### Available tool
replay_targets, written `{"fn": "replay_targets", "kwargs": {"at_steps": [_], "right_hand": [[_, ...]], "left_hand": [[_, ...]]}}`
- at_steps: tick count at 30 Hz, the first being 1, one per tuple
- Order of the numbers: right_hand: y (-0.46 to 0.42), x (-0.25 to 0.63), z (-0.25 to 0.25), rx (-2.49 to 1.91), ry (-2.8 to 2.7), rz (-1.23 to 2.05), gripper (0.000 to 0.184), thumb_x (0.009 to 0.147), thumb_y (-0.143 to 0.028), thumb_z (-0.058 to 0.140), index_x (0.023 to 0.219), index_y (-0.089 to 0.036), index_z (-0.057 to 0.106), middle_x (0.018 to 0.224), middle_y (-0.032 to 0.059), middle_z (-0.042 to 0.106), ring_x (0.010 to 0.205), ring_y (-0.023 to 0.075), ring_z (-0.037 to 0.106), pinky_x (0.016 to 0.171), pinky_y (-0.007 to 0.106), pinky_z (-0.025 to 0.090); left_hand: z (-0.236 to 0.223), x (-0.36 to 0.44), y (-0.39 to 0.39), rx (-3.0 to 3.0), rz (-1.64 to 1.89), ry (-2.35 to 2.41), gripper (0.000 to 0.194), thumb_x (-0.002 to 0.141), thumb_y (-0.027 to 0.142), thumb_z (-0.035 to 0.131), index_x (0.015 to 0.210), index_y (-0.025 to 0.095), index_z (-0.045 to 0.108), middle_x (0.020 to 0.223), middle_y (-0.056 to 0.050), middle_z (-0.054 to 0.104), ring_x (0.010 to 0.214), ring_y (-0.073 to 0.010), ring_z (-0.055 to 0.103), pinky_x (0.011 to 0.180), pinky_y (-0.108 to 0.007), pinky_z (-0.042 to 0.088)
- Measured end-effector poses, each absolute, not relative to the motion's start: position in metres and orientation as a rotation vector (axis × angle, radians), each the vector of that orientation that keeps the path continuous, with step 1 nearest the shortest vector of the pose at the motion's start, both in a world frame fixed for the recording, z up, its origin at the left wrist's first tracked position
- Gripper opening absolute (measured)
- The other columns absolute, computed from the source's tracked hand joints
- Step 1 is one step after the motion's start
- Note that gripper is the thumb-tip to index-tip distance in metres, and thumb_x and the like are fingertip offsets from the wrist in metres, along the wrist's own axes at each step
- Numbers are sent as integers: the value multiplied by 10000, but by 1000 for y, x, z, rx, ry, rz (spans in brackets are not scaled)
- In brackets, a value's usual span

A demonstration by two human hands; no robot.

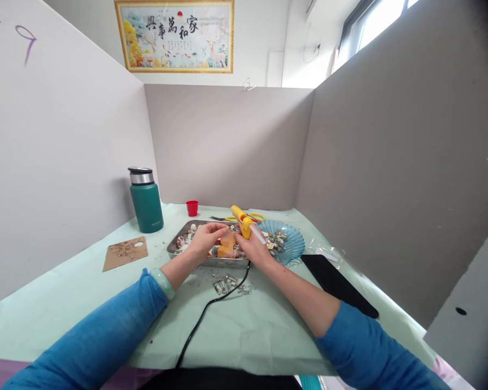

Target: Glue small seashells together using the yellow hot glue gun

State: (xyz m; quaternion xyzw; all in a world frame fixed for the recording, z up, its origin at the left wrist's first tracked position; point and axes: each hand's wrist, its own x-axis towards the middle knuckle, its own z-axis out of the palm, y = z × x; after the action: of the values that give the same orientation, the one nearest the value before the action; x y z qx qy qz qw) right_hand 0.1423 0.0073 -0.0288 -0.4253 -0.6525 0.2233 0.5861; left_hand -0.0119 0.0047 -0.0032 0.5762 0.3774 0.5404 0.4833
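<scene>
My right hand [252,248] is wrapped round a yellow glue gun [245,223], with a white glue stick [257,234] poking out of its back. My left hand [206,238] is closed in a pinch close to the gun; what its fingertips hold is too small to make out. Both hands are over a metal tray [215,262] filled with small shells and trinkets. Orange pieces [226,246] show between the hands. Nearer to me lies a pile of small silvery metal clips or pins [226,284], with the gun's black cord [211,301] running past it.
A blue glass plate [296,244] holds small flower-like pieces. Yellow-handled scissors [257,216] and a red cup [192,208] lie behind the tray. Left are a green bottle [146,208] and a brown card [124,253]; right, a black flat object [338,284]. Partitions enclose three sides.
</scene>
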Motion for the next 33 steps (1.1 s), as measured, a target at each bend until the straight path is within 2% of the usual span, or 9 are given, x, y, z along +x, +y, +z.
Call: {"fn": "replay_targets", "kwargs": {"at_steps": [7,14,21,27,33], "right_hand": [[9,142,-29,-984,-1472,593,267,678,-272,554,932,-192,574,694,-8,577,625,153,544,544,253,446],[8,141,-29,-967,-1508,570,235,688,-262,549,912,-191,562,718,-15,580,599,132,538,549,243,447],[7,142,-28,-968,-1536,554,233,691,-266,547,908,-184,575,728,-5,590,665,150,563,577,248,464],[8,141,-29,-959,-1528,608,239,689,-268,551,914,-191,574,692,-19,579,575,129,534,512,230,443],[8,141,-29,-964,-1468,673,265,671,-285,572,921,-196,574,638,-31,553,554,131,523,474,222,432]], "left_hand": [[-1,-11,2,1403,1328,889,407,642,483,708,846,133,674,805,-67,651,700,-156,602,623,-269,505],[-1,-11,2,1419,1345,939,321,602,404,751,740,129,658,736,-45,639,668,-144,585,620,-265,495],[-3,-11,5,1416,1366,975,300,591,393,748,712,132,662,699,-39,642,621,-133,573,597,-251,476],[-2,-11,5,1403,1376,989,269,590,372,746,678,133,656,661,-20,630,588,-122,560,584,-250,476],[-1,-11,3,1388,1356,980,309,591,390,757,723,125,670,712,-39,642,635,-133,582,620,-264,495]]}}
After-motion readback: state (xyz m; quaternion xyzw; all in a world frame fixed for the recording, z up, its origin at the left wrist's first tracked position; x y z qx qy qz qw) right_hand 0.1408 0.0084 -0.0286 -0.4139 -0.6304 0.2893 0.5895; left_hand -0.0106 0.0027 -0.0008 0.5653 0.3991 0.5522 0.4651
